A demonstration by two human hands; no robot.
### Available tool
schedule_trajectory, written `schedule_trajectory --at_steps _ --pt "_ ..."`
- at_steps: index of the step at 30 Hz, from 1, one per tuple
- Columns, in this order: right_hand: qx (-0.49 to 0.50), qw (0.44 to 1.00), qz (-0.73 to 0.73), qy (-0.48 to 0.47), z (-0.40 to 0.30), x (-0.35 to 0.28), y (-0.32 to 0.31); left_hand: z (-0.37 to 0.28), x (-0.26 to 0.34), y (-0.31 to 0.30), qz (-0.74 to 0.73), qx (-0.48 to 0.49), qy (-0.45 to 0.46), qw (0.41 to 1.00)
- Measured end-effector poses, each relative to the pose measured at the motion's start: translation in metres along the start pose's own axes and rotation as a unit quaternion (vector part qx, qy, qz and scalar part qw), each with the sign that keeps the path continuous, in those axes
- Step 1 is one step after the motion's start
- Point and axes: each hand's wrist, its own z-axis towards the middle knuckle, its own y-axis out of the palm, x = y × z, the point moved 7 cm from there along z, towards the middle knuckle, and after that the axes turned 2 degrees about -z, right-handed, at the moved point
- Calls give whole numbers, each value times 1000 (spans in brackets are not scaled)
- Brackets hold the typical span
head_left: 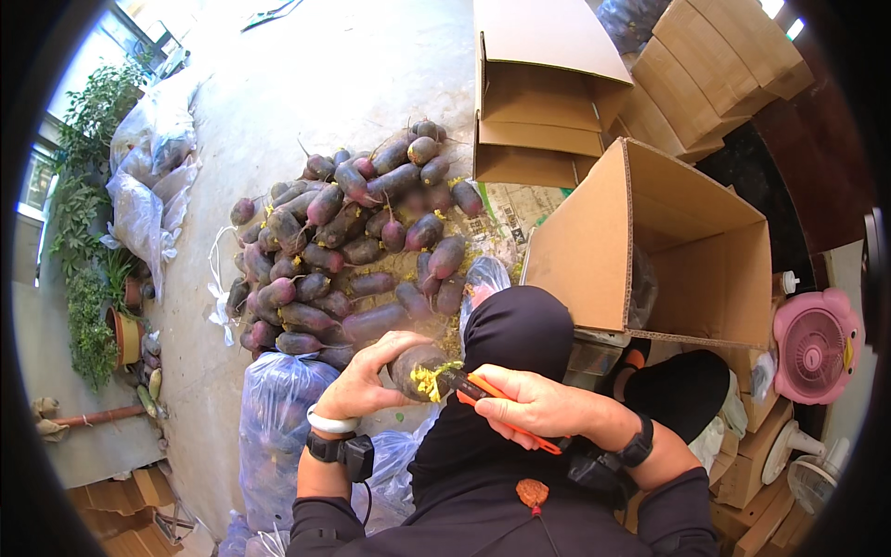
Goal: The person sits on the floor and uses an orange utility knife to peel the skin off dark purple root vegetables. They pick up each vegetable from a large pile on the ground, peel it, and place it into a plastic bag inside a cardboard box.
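Observation:
My left hand [376,372] grips a dark purple radish [416,370] by its side, and small yellow leaves [428,381] sprout from the end turned to the right. Orange-handled pruning shears [511,418] are in my right hand [525,407], their dark head at the leafy end of the radish. Whether the blades are parted cannot be told. Beyond my hands lies a large pile of purple radishes [324,259] on the floor, with yellow leaf bits scattered among them. Just left of my left wrist stands a clear bluish plastic bag [278,425], filled and bulging.
An open cardboard box [592,244] stands beside my knee, with more open boxes [543,125] behind it. Stacked cartons [710,69] are at the upper right, a pink fan [812,348] at the right. Plastic bags [156,174] and potted plants [87,278] line the left side.

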Motion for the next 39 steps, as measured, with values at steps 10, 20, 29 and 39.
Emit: schedule_trajectory --at_steps 10,20,29,39 --pt "81 997 1 0 5 4 3 -3 4 -5 50 109 18 993" --pt "115 986 100 -66 18 -4 8 -6 18 -2 234 320 63 916" --pt "64 954 281 -81 36 -15 21 -16 17 -8 492 376 -13 785" --pt "100 979 171 -38 51 -20 9 -27 35 -34 277 299 -6 913"
